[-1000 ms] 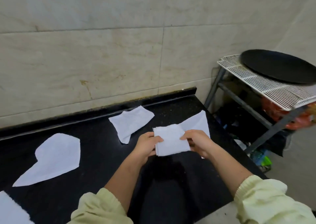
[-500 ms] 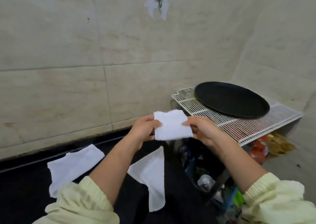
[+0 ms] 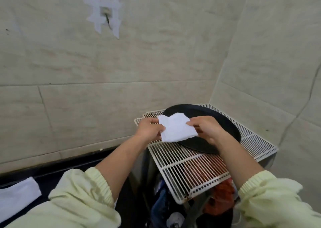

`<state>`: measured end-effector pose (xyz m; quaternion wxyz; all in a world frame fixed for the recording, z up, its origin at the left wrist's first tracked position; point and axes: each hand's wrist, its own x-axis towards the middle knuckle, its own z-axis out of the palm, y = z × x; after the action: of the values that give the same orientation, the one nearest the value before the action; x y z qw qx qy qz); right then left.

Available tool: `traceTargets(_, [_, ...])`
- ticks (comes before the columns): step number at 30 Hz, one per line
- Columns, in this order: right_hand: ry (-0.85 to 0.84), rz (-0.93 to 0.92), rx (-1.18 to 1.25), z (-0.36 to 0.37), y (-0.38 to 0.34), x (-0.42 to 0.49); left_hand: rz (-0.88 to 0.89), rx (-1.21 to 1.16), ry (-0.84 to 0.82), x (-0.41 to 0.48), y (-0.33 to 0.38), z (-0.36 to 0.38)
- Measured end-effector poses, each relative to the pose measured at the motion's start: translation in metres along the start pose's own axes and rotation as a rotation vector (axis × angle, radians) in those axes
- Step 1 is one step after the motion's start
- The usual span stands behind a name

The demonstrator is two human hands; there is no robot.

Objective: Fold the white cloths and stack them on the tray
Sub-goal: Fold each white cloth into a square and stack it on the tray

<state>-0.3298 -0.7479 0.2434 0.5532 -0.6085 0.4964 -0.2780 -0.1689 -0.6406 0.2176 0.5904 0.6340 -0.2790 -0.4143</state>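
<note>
**A:** Status?

**B:** Folded white cloth (image 3: 175,129) is in the air over the near-left edge of the black tray (image 3: 225,121). My left hand (image 3: 149,129) pinches its left edge and my right hand (image 3: 206,130) pinches the right. Not set down yet.

**A:** Tray count?

**B:** None that I can see. The tray sits on the wire rack (image 3: 191,167).

**A:** Remaining?

**B:** Place this one. A second cloth (image 3: 17,194) lies on the dark counter (image 3: 52,173), bottom left. The rest of the counter is out of view.
</note>
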Motion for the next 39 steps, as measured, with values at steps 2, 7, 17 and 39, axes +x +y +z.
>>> traceTargets(2, [0.026, 0.02, -0.021, -0.005, 0.006, 0.012, -0.016, 0.025, 0.049, 0.012, -0.005, 0.012])
traceTargets(7, [0.078, 0.032, -0.09, -0.018, 0.014, 0.054, 0.059, 0.225, 0.168, 0.051, -0.01, 0.041])
traceTargets(17, [0.107, 0.007, -0.275, -0.026, 0.036, 0.096, 0.229, 0.706, 0.211, 0.087, -0.04, 0.065])
traceTargets(39, [0.129, -0.301, -0.656, -0.014, 0.02, 0.082, 0.489, 0.835, 0.214, 0.077, -0.043, 0.039])
